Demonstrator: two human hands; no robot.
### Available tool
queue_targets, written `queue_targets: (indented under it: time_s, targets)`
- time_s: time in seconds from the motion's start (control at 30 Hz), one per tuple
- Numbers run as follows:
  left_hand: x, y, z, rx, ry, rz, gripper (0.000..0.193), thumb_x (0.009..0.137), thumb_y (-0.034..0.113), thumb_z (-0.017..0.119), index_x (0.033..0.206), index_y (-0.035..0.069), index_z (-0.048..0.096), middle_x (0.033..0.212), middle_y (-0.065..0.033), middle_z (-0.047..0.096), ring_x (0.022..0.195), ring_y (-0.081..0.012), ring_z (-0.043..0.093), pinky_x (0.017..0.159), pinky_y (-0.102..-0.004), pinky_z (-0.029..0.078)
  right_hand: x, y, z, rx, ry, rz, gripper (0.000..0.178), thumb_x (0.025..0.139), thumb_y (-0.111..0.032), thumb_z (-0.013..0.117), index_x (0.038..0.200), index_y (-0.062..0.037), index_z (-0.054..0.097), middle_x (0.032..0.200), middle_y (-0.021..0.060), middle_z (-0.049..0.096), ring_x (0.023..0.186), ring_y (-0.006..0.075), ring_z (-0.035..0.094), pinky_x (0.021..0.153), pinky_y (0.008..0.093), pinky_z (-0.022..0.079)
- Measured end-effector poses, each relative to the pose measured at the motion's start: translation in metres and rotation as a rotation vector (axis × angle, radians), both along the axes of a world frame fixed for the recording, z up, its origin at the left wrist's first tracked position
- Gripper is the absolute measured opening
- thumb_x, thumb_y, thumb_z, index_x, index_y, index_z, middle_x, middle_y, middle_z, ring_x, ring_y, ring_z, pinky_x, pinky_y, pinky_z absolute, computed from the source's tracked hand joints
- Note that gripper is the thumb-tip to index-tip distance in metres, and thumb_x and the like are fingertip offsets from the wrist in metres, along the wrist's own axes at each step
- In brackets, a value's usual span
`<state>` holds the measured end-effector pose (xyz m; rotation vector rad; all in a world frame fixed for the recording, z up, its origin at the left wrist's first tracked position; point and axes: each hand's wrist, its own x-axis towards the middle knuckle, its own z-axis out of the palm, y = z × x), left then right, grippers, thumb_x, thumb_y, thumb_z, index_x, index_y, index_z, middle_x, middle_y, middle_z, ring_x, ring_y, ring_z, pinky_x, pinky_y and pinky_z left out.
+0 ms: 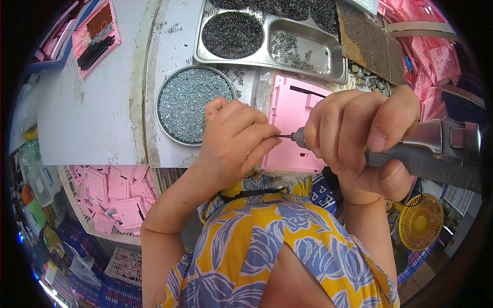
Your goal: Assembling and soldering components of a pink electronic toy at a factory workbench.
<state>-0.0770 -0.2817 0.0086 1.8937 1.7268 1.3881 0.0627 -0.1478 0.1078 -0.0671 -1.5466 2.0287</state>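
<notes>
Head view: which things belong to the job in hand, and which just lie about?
Likely in use: screwdriver, in the right hand; pink panel, beneath; small metal pieces, by the left hand.
Seemingly just lying about: cardboard; white basket.

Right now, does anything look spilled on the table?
Yes, a little: small dark wire springs lie loose on the white tabletop, beside the shiny metal compartment tray. That looks odd because most other springs are heaped inside it.
</notes>
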Motion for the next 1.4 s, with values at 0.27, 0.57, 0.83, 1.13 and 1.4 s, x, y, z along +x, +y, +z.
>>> queue_targets:
  time_s: [0.27, 0.57, 0.83, 1.13, 1.4]
  targets:
    - [0.003, -0.001, -0.006, 0.003, -0.143, 0.009, 0.018, 0.075, 0.018, 0.082, 0.088, 0.013, 0.071, 0.087, 0.0011, 0.062, 0.083, -0.0203, 0.057, 0.083, -0.0394, 0.035, -0.002, 0.000, -0.003, 0.028, -0.019, 0.023, 0.030, 0.092, -0.034, 0.071, 0.100, -0.0153, 0.048, 0.058, -0.0033, 0.051, 0.048, 0.0125, 0.048, 0.050, 0.0304, 0.042]
    - [-0.046, -0.017, -0.010, -0.340, 0.382, 0.285, 0.017, 0.080, 0.023, 0.077, 0.089, 0.011, 0.069, 0.100, -0.0021, 0.062, 0.101, -0.0238, 0.055, 0.091, -0.0441, 0.033, -0.015, 0.010, -0.035, 0.047, -0.019, -0.030, 0.027, 0.092, -0.015, 0.068, 0.105, -0.0064, 0.045, 0.069, 0.0035, 0.051, 0.058, 0.0122, 0.050, 0.055, 0.0305, 0.044]
    - [-0.056, -0.013, -0.023, -0.314, 0.438, 0.389, 0.014, 0.084, 0.025, 0.074, 0.087, 0.012, 0.067, 0.093, -0.0004, 0.060, 0.099, -0.0227, 0.052, 0.093, -0.0459, 0.032, -0.020, 0.009, -0.048, 0.212, -0.113, -0.038, 0.029, 0.096, -0.026, 0.069, 0.099, -0.0082, 0.046, 0.059, 0.0017, 0.049, 0.049, 0.0109, 0.043, 0.047, 0.0281, 0.035]
    - [-0.062, -0.018, -0.018, -0.288, 0.457, 0.237, 0.013, 0.085, 0.026, 0.073, 0.089, 0.014, 0.069, 0.095, 0.0002, 0.062, 0.099, -0.0221, 0.054, 0.092, -0.0464, 0.033, -0.019, 0.009, -0.054, 0.451, -0.174, -0.010, 0.029, 0.095, -0.021, 0.071, 0.092, -0.0079, 0.046, 0.059, 0.0027, 0.049, 0.048, 0.0114, 0.044, 0.046, 0.0290, 0.037]
    - [-0.066, -0.017, -0.021, -0.271, 0.420, 0.309, 0.011, 0.084, 0.023, 0.073, 0.086, 0.014, 0.067, 0.091, 0.0006, 0.061, 0.093, -0.0223, 0.055, 0.091, -0.0457, 0.032, -0.020, 0.013, -0.021, 0.102, 0.045, 0.067, 0.023, 0.093, -0.016, 0.065, 0.102, -0.0051, 0.047, 0.065, 0.0034, 0.051, 0.051, 0.0113, 0.046, 0.050, 0.0293, 0.040]
